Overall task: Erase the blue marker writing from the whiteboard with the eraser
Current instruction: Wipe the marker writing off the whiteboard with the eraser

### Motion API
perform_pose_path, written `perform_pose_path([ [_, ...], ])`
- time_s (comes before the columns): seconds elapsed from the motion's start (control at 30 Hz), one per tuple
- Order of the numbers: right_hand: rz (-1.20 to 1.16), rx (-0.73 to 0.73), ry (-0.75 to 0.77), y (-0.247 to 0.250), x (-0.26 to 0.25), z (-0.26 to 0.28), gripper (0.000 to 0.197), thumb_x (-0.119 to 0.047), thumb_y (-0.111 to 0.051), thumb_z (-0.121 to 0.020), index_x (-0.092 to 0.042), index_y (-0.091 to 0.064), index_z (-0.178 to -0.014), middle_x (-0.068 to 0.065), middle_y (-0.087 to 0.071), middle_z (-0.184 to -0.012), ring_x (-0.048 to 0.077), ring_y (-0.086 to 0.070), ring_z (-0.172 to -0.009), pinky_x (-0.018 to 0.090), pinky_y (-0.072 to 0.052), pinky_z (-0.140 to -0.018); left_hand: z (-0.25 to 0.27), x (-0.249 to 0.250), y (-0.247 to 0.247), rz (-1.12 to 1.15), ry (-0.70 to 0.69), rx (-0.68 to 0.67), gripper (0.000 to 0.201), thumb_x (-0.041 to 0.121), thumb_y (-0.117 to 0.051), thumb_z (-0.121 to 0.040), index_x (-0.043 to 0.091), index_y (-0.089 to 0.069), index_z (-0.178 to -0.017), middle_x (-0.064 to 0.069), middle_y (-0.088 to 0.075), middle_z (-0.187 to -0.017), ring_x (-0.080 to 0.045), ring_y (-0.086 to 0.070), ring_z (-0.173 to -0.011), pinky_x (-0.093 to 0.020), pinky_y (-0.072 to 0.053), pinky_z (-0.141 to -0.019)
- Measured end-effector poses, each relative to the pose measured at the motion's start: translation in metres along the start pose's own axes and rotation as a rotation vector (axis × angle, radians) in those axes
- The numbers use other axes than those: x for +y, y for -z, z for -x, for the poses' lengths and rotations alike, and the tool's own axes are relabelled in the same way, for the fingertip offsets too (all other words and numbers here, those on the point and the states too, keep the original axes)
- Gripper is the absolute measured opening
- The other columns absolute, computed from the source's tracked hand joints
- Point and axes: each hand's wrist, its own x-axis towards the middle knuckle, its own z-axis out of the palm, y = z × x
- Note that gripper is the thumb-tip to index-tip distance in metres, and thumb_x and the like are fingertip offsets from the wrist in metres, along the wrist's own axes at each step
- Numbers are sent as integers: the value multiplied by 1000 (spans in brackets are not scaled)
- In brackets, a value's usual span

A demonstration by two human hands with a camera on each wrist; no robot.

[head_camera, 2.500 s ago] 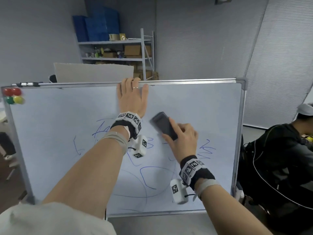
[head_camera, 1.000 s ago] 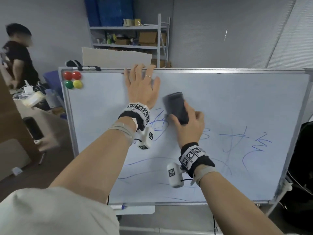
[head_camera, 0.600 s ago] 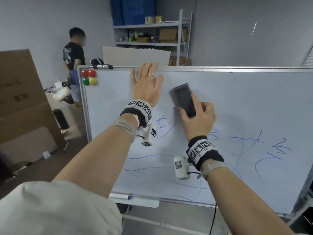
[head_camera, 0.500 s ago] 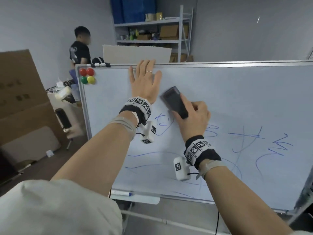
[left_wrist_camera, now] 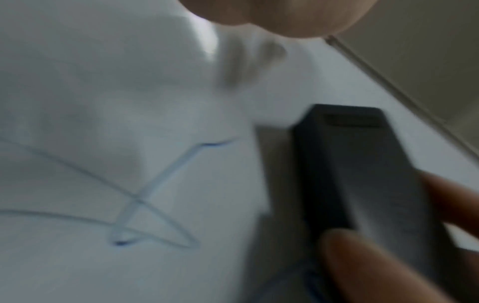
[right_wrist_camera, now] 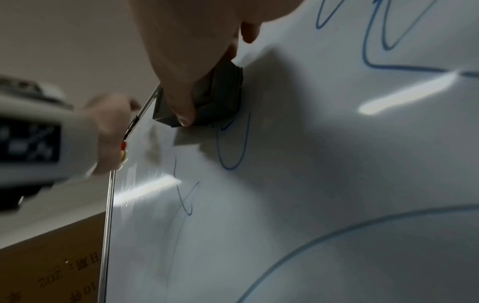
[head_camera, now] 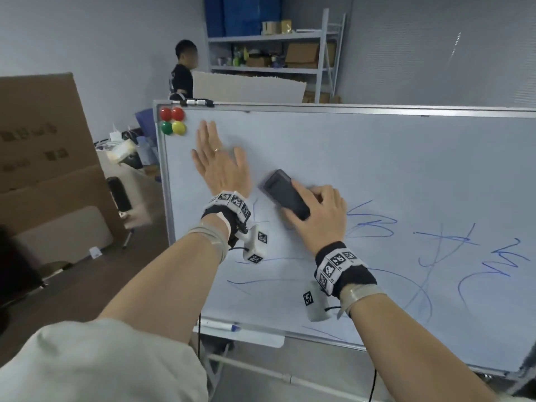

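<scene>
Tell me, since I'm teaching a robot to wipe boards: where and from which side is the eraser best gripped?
Grip the eraser across its two long narrow sides, coming from its back, the face away from the whiteboard. It is a slim dark block lying flat on the board, as the right hand holds it.

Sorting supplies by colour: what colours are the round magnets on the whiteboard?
Two red, one green, one yellow magnets; head view shows them best.

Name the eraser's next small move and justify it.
Probably slide the eraser, gripped by the right hand, rightward over the blue scribble beside it; those marks remain, while the left hand lies flat on the whiteboard.
</scene>
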Motion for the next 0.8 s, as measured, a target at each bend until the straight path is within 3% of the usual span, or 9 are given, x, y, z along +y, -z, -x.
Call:
perform_pose_path([
  [0.13,0,-18,23,-23,-19,0,53,-44,-74,-79,-30,-66,-130,3,-54,-101,25,-50,-87,38,-43,-79,-2,-75,8,-96,248,19,64,31,-46,-90,2,-38,-147,-9,-28,-159,-25,-23,-149,-52,-11,-122],
  [0.23,37,-104,123,-40,-35,7,53,-48,-68,-82,-31,-64,-132,2,-55,-100,26,-49,-86,42,-46,-78,-4,-121,0,-130,491,-54,67,38,-41,-94,10,-28,-153,-10,-34,-156,-26,-27,-147,-53,-15,-120],
  [0.3,65,-80,93,-44,-40,5,54,-43,-73,-83,-31,-63,-134,3,-56,-105,26,-50,-89,41,-45,-80,-6,-140,-9,-68,555,-82,62,41,-39,-96,10,-34,-149,-13,-48,-145,-31,-44,-135,-50,-27,-115],
  [0.37,90,-6,-1,-46,-42,-4,57,-38,-79,-82,-31,-61,-136,3,-55,-108,26,-49,-91,40,-43,-82,-7,-152,-14,-23,599,-83,55,44,-36,-98,8,-46,-138,-17,-56,-131,-37,-55,-120,-49,-40,-102],
  [0.47,114,47,-53,-52,-46,-7,58,-34,-81,-80,-32,-62,-135,4,-52,-107,27,-49,-91,41,-44,-83,-2,-167,-19,30,645,-79,53,46,-30,-101,3,-53,-122,-18,-60,-122,-38,-57,-113,-49,-44,-94],
  [0.67,119,-273,185,-80,-61,56,60,-37,-89,-71,-33,-67,-127,4,-55,-98,26,-47,-88,44,-49,-78,-2,-183,-25,25,625,-57,54,46,-29,-101,2,-55,-118,-18,-63,-118,-37,-58,-113,-47,-43,-95],
  [0.73,141,-218,144,-75,-57,48,59,-41,-85,-76,-32,-65,-130,4,-56,-99,26,-48,-89,43,-48,-80,-2,-187,-27,26,602,-60,55,47,-28,-101,3,-56,-116,-17,-64,-116,-37,-58,-112,-47,-44,-96],
  [0.8,160,-58,-10,-64,-48,27,57,-44,-81,-81,-29,-62,-132,6,-57,-102,28,-50,-92,41,-44,-83,2,-190,-27,29,576,-49,55,46,-26,-101,3,-57,-114,-17,-65,-113,-38,-59,-109,-47,-44,-95],
])
